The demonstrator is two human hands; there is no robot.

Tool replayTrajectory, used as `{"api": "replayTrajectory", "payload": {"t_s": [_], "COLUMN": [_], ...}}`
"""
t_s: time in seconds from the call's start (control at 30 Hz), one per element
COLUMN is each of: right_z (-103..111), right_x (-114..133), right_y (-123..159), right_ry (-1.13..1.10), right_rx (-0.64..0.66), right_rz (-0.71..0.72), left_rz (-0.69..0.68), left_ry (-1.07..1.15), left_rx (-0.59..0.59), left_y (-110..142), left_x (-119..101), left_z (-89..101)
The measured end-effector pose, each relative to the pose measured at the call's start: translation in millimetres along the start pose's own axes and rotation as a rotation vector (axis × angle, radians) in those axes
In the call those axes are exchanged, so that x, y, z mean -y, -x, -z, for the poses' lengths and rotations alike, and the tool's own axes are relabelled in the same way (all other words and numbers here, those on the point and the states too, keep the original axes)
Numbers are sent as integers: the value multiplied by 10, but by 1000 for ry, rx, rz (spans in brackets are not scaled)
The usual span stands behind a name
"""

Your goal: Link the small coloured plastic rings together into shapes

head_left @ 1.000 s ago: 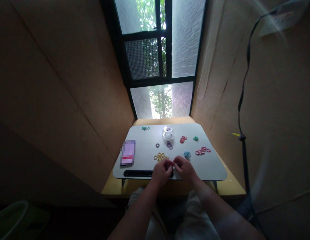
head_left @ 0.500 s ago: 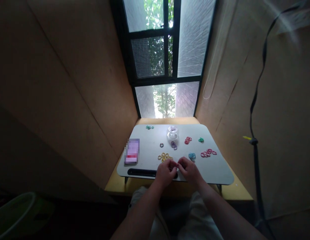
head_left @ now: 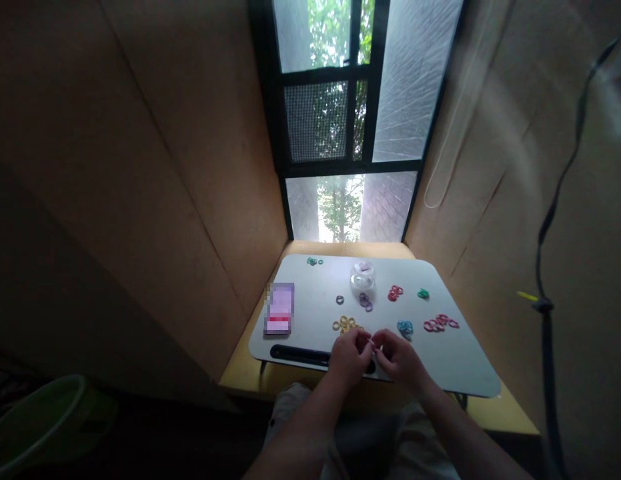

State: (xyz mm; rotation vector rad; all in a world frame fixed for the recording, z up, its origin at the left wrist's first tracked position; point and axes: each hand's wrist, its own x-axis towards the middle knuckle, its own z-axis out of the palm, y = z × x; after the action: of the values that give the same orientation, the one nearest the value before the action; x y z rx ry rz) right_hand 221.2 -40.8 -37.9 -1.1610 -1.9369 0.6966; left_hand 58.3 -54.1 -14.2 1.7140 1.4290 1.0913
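My left hand (head_left: 349, 357) and my right hand (head_left: 397, 359) meet at the near edge of the white lap table (head_left: 300, 320). Both have fingertips pinched together around something small and pinkish, too tiny to make out. Just beyond my left hand lies a cluster of yellow rings (head_left: 344, 324), partly covered by the fingers. A blue bunch of rings (head_left: 405, 328) sits past my right hand. Farther right are dark pink rings (head_left: 435, 325). Red rings (head_left: 394, 293), purple rings (head_left: 365, 302) and a single dark ring (head_left: 339, 300) lie farther back.
A clear round container (head_left: 363, 277) stands toward the back. Green rings lie in one bunch (head_left: 423, 293) at right and another (head_left: 313, 261) at far left. A phone (head_left: 280, 308) with a blurred screen rests at left. A black slot (head_left: 300, 355) runs along the front; a black cord (head_left: 545, 233) hangs at right.
The whole view has shifted, so the table appears farther right. Both hands stay pinched together at the near edge, with slight finger movement. The ring clusters look unchanged.
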Motion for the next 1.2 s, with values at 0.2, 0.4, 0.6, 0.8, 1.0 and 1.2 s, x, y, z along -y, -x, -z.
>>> {"api": "replayTrajectory", "payload": {"t_s": [0.2,0.4,0.6,0.8,1.0,1.2], "right_z": [21,61,56,41,39,30], "right_x": [7,64,63,22,9,9], "right_y": [-27,-55,-56,-59,-63,-56], "right_ry": [33,47,51,29,81,95], "right_rx": [4,34,48,43,26,-2], "right_rz": [3,9,-12,-19,-6,-15], "left_rz": [31,17,16,-1,-11,-3], "left_ry": [-21,-68,-64,-89,-88,-99], "left_rx": [24,19,35,34,39,16], "left_y": [-19,-7,-26,-24,-25,-26], "left_x": [5,24,63,51,46,60], "left_z": [1,-7,-13,-13,-5,-17]}}
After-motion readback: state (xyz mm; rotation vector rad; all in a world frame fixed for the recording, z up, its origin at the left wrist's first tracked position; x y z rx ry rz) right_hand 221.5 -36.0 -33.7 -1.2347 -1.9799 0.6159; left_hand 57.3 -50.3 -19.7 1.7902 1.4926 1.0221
